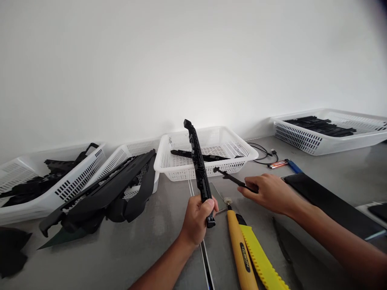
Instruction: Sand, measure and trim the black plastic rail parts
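My left hand [198, 217] is closed round the lower end of a long black plastic strip [198, 161]. The strip stands nearly upright, with molded notches along its length and a bent upper end. To its right, my right hand [267, 193] is closed on a thin, dark plastic piece [231, 177] that points left toward the strip without touching it. Behind both hands, a white slotted basket [169, 165] holds black strips [211, 157] that look similar. Below my right hand lies a yellow-handled tool [240, 249], beside a yellow toothed strip [261, 262].
At the left, white baskets [65, 195] hold black parts, and long black panels [102, 189] overhang one. A basket [320, 147] with black pieces stands far right. A black cable [263, 157], a blue-handled tool [293, 166] and a flat black panel [329, 205] lie on the grey table [145, 257].
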A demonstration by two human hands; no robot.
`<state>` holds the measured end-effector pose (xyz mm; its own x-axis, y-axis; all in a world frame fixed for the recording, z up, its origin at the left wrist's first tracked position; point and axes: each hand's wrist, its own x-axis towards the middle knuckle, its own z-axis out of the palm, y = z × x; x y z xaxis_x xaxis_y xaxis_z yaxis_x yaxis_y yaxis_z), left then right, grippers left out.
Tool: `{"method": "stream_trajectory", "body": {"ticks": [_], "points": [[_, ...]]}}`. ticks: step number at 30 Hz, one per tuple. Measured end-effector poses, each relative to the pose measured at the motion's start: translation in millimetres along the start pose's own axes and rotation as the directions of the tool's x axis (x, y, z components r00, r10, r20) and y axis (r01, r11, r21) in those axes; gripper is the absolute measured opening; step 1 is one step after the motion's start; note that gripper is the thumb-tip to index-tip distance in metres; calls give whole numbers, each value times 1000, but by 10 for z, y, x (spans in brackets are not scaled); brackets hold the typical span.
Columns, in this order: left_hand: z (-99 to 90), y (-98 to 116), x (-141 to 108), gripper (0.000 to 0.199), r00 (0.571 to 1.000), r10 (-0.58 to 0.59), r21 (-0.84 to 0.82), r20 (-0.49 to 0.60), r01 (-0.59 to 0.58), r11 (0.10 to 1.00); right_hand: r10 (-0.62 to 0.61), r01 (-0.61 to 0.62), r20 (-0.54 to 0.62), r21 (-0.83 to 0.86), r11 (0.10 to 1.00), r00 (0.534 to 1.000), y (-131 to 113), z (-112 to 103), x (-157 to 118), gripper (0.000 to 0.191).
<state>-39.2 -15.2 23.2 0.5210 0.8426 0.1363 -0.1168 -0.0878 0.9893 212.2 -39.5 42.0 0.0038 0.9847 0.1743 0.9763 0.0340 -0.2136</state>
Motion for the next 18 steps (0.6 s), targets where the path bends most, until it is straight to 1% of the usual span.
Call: {"method": "stream_trajectory", "body": {"ticks": [3,5,8,10,14,16,18], "points": [[-1,4,5,36,1000,-4,-52,-14,3,999,-15,13,106,14,1000,994,-23,20,4,46],[2,18,10,43,1000,-6,-79,-23,4,997,-18,15,129,25,1000,991,-20,44,4,45],[11,47,16,57,1000,0,-98,-21,-2,995,14,-16,121,19,1000,993,-8,73,8,46],[19,68,20,53,1000,14,-78,-20,-16,997,33,-36,121,25,999,992,-13,77,10,48],[24,89,26,35,999,26,-21,-25,-27,999,25,-34,161,54,998,987,-64,63,2,45],[18,80,28,32,999,13,-23,-34,-13,1000,6,-18,178,66,998,984,-95,61,-9,42],[6,58,27,33,999,-15,-47,-41,13,999,-9,-5,190,75,997,982,-124,67,-20,40]]}}
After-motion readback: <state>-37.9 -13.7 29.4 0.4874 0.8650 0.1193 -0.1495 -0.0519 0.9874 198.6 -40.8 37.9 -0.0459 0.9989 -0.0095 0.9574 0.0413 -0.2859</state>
